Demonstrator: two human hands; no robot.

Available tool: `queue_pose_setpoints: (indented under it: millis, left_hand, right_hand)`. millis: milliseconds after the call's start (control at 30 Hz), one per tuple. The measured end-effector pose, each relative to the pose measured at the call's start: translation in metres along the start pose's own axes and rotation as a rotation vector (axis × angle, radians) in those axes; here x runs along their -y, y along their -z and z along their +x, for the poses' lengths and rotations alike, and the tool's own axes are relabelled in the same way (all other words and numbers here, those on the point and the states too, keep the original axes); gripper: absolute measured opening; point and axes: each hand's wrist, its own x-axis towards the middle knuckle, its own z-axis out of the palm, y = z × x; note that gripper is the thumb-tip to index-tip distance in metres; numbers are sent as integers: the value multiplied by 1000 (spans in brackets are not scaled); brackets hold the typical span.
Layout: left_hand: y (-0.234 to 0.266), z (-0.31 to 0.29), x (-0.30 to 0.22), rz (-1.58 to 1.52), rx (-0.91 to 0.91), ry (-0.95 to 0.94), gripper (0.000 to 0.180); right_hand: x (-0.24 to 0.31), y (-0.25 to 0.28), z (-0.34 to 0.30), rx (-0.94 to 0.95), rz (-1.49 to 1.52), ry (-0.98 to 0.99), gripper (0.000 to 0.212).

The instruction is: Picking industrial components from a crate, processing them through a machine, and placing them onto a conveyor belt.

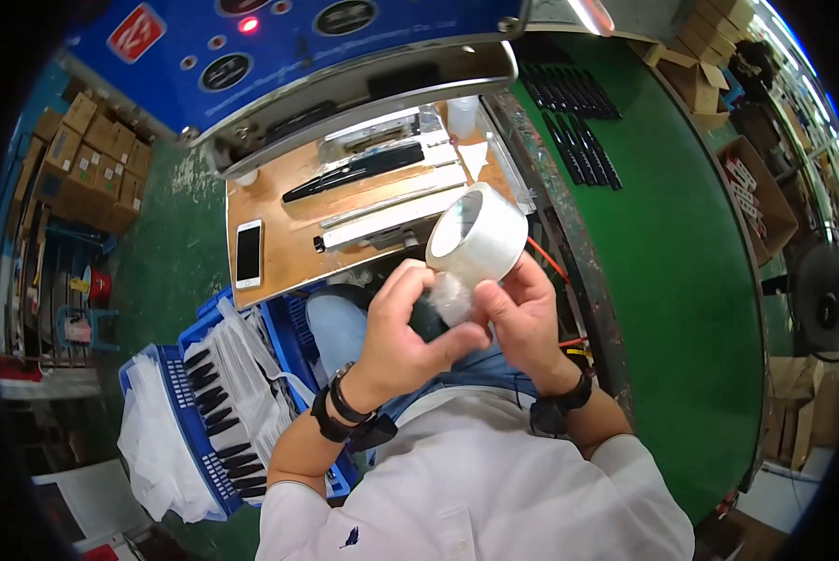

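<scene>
A wide roll of clear packing tape (pixel 494 238) is tilted above the front edge of the wooden worktable. My right hand (pixel 529 318) grips the roll from below, its thumb near a crumpled loose piece of clear tape (pixel 450 297). My left hand (pixel 401 341) has its curled fingers on the other side of that piece, with the thumb stretched toward the right hand. On the wooden table (pixel 274 196), beyond the hands, rests a long black plastic part (pixel 354 174) beside pale metal rails (pixel 391 222).
A blue machine panel (pixel 298 47) overhangs the table. A white phone (pixel 249 252) lies at the table's left. Blue crates (pixel 188 402) with black parts and white wrapping stand low on the left. Several black parts (pixel 578 150) lie on the green surface (pixel 663 280) at right.
</scene>
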Motion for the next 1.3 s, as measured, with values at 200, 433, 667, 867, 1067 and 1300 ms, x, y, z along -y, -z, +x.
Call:
queue_pose_setpoints:
  millis: [200,433,667,867,1067,1300]
  left_hand:
    - [3,-13,14,-191,-272,156,26]
    - [20,-25,27,-303,-263,211,18]
    - [26,-24,11,-168,-178,141,13]
    - [32,-11,4,161,-37,-260,20]
    - [38,-21,8,526,-110,-366,31]
    - [34,-42,22,-663,-344,369,34]
  right_hand:
    - [16,1,-3,163,-244,-38,31]
    - [33,42,2,77,-451,90,16]
    - [20,43,12,-62,-269,-48,32]
    - [14,56,21,186,28,-418,44]
    - [25,53,23,257,-349,-308,38]
    - [22,34,10,157,-264,-33,52]
